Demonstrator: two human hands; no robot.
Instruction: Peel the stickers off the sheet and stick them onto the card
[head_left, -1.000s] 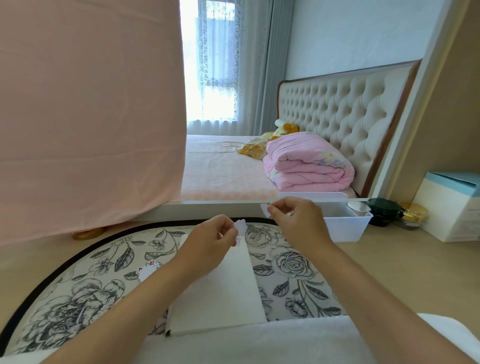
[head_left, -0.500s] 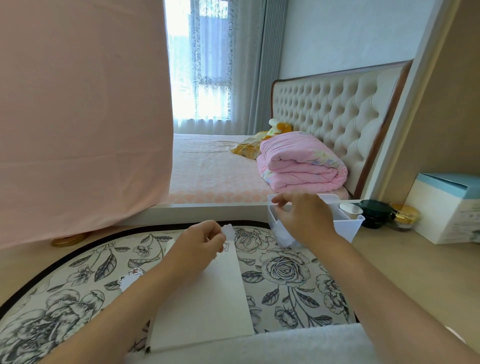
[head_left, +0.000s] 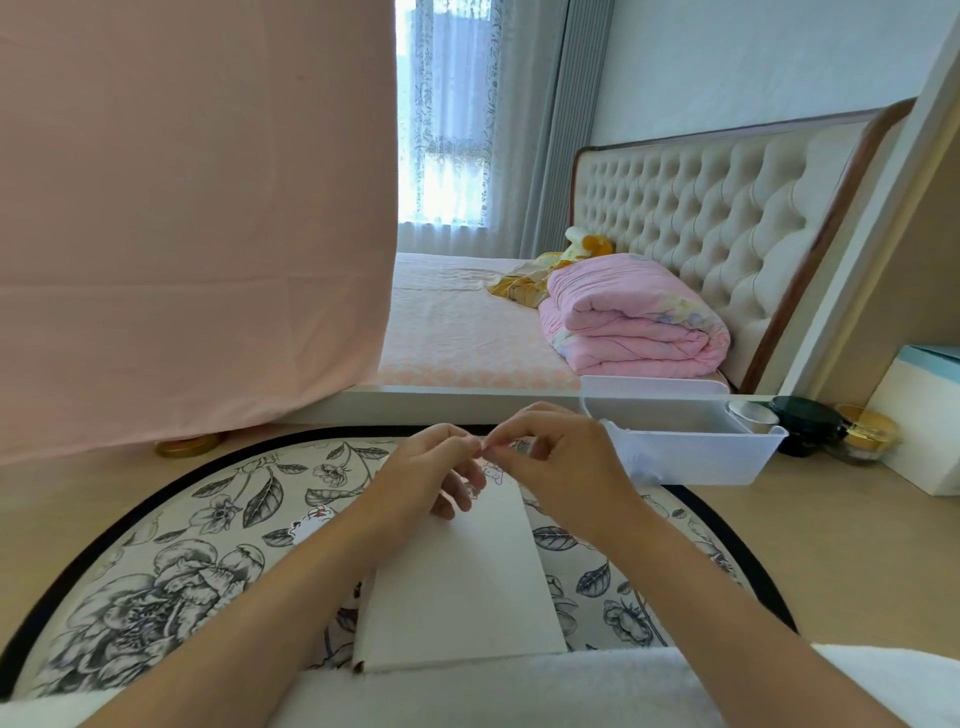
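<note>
Above the far end of the card (head_left: 467, 587), I see both hands meeting fingertip to fingertip. The left hand (head_left: 431, 467) has thumb and index finger closed in a pinch, and its other fingers are curled down toward the paper. The right hand (head_left: 561, 467) pinches too. Between the two pinches is a small sticker piece (head_left: 522, 446), thin, with a dark print, mostly hidden by the fingers. I cannot tell its full shape.

The card is a long white rectangle with a matte surface. It lies flat on a round mat (head_left: 171, 587) printed with grey roses and edged in black. A small cartoon sticker (head_left: 306, 527) lies on the mat, left of the card.

Just beside the right hand stands a white plastic bin (head_left: 691, 457), smooth and slightly translucent. Behind it is a bed with a folded pink quilt (head_left: 634, 322) and a tufted cream headboard (head_left: 701, 208). A smooth pink cloth (head_left: 182, 208) hangs at the left.
</note>
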